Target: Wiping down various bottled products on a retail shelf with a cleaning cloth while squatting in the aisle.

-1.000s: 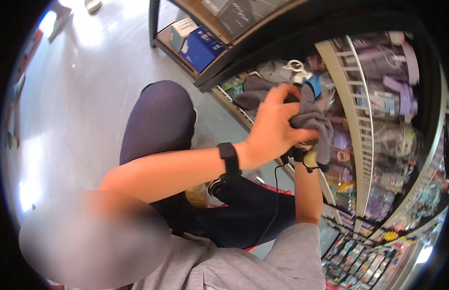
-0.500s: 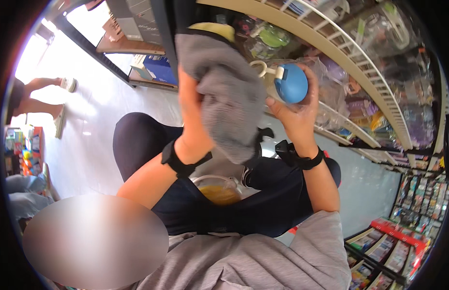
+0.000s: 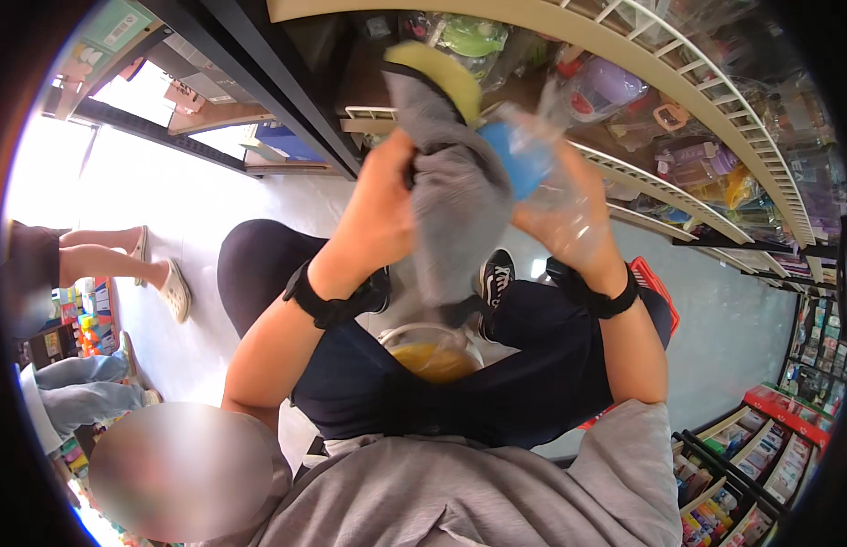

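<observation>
The person's left hand (image 3: pixel 373 205) is closed around a soft grey fabric piece with a yellow-green end (image 3: pixel 460 196); the fabric bunches at the grip and hangs down toward the lap, its yellow-green end pointing up toward the shelf. The right hand (image 3: pixel 574 214) is curled around a clear plastic bottle with a rounded blue lid (image 3: pixel 522 157), blurred by motion, so its exact finger placement is hard to read. The lid is right beside the fabric; whether the 2 touch cannot be told. Both are held above the knees, in front of a beige-edged shelf with white wire guards (image 3: pixel 369 114).

On that shelf lies a purple-lidded cup in clear wrapping (image 3: pixel 615 87). Between the legs sits a rounded yellow object with a pale rim (image 3: pixel 432 363). A red plastic basket (image 3: pixel 658 296) shows beside the right knee. At far left, another person's 2 pale clogs (image 3: pixel 175 292) rest on the glossy grey floor (image 3: pixel 205 205).
</observation>
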Available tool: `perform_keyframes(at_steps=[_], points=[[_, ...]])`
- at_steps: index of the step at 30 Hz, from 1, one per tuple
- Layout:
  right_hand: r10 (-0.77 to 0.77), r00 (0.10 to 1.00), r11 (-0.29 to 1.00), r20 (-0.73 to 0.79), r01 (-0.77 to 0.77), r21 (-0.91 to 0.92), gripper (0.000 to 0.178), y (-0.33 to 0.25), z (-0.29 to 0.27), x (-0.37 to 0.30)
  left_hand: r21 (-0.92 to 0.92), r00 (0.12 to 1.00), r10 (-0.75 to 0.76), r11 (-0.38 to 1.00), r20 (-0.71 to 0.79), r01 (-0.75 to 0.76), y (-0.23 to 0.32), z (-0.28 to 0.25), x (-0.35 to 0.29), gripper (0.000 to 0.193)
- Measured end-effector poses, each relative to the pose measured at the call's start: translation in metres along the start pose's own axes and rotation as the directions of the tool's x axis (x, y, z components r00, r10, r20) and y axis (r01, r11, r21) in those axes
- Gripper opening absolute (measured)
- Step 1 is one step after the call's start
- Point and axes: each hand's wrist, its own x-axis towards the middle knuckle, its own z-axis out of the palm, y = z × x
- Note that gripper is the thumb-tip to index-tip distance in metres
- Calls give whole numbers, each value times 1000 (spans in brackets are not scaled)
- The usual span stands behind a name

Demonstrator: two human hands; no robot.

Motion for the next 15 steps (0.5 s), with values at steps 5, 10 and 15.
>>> perform_keyframes(at_steps=[5,10,15], points=[[-93,995,987,19,95,-127,65,-8,6,-9,41,989,-145,989,32,143,11,28,2,46],[-108,993,946,40,115,-303,66,6,4,-21,-214,981,-156,968,-119,128,2,44,3,22],[-10,999,973,31,17,-230,76,3,1,-17,-421,945,-247,896,-214,139,-21,42,12,12]])
